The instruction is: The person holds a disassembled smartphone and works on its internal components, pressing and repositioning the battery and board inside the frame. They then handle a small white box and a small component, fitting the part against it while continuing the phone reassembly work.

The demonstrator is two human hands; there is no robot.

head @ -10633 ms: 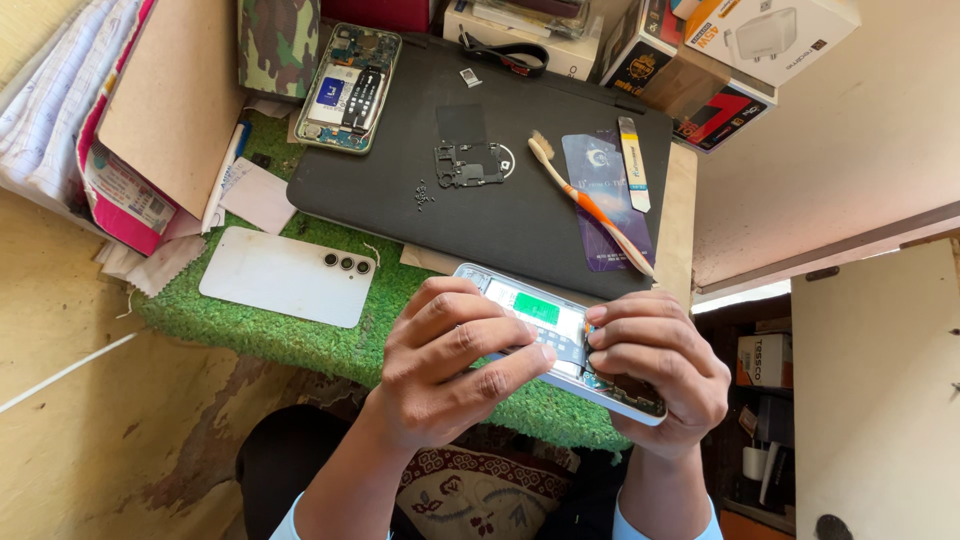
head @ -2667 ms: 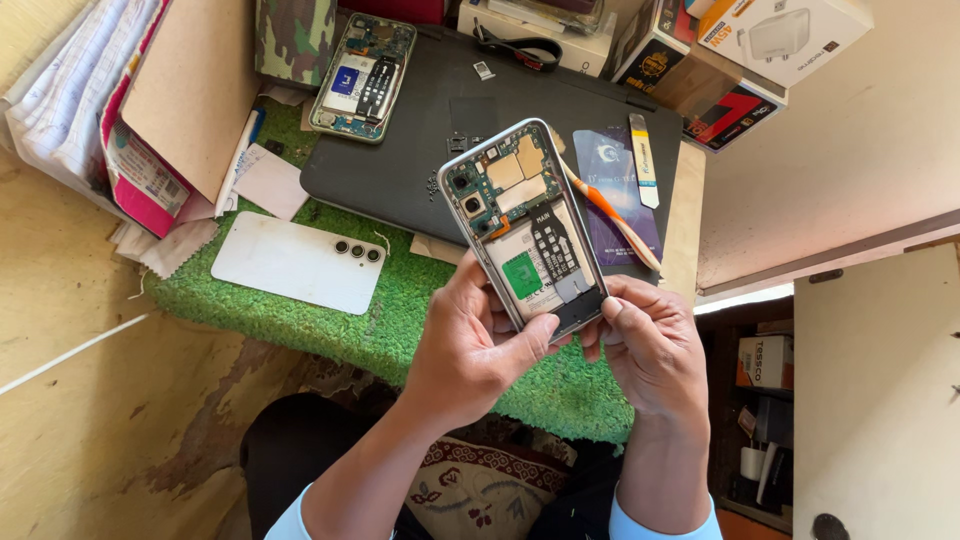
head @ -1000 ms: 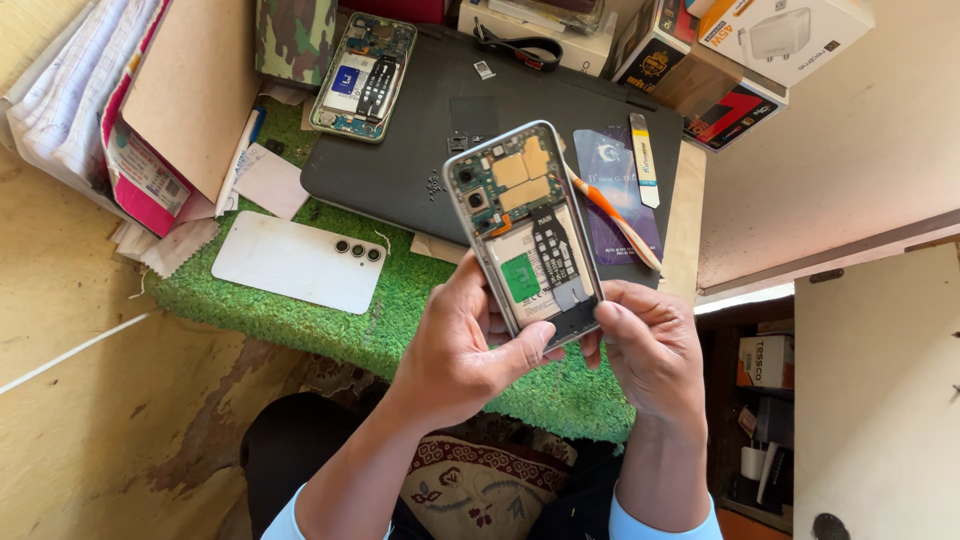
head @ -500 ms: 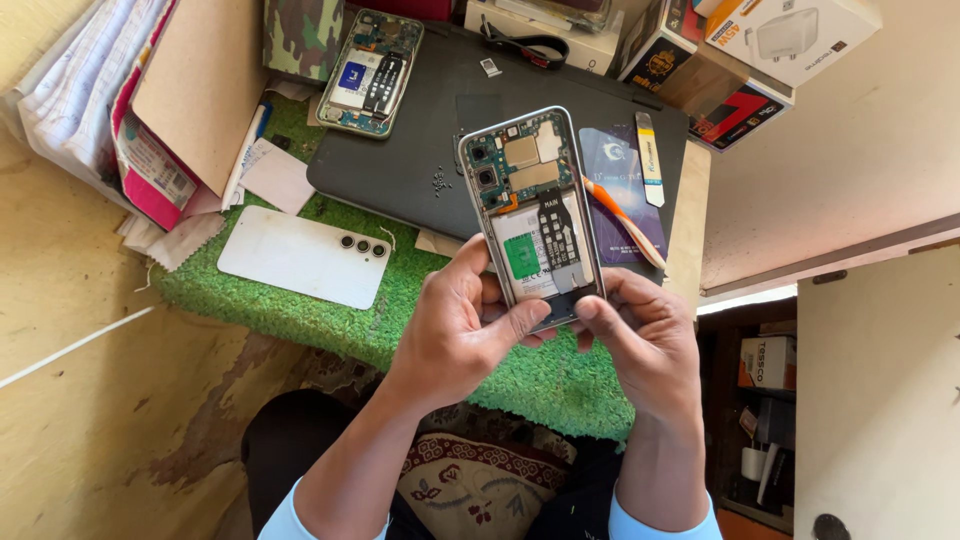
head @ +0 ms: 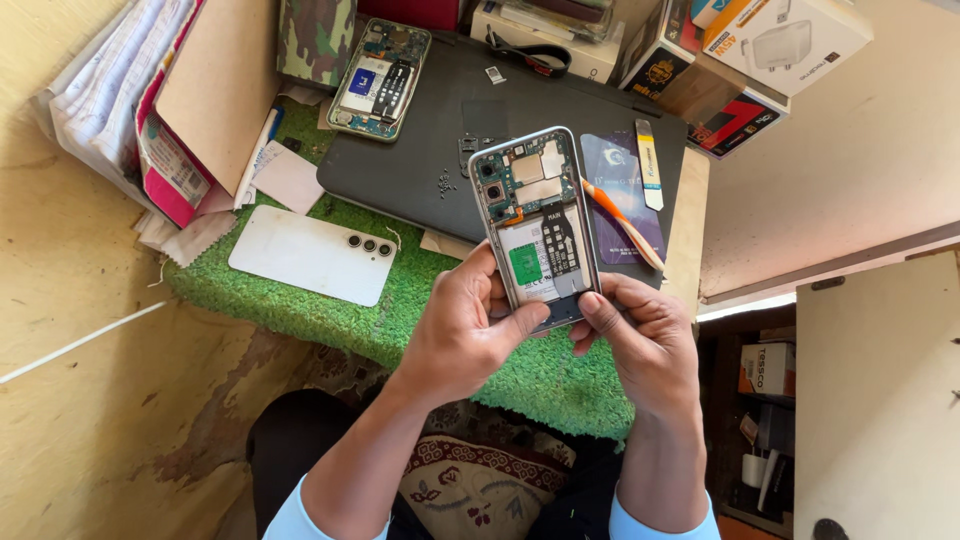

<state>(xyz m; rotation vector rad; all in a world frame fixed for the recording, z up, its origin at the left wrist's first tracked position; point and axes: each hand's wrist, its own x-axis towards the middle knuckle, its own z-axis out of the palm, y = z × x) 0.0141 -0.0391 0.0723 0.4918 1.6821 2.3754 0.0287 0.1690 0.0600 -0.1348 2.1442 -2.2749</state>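
Both hands hold an opened phone (head: 535,230) upright over the green turf mat (head: 330,310), its circuit board, ribbon cables and battery facing me. My left hand (head: 460,335) grips the phone's lower left edge with the thumb on the battery. At the bottom right corner, my right hand (head: 640,335) pinches it, thumb pressed on the lower end. A white phone back cover (head: 312,254) with three camera holes lies on the turf to the left. Several tiny screws (head: 447,183) rest on the black work mat (head: 420,170).
A second opened phone (head: 379,80) lies at the black mat's far left. An orange-handled brush (head: 620,222), a blue card (head: 620,190) and a yellow pry tool (head: 648,165) lie at its right. Boxes (head: 770,50) crowd the back; papers (head: 150,110) lean on the left.
The phone went from lying flat under both hands to being raised upright with its insides toward me. In the last second it straightened and my right thumb moved onto its lower end.
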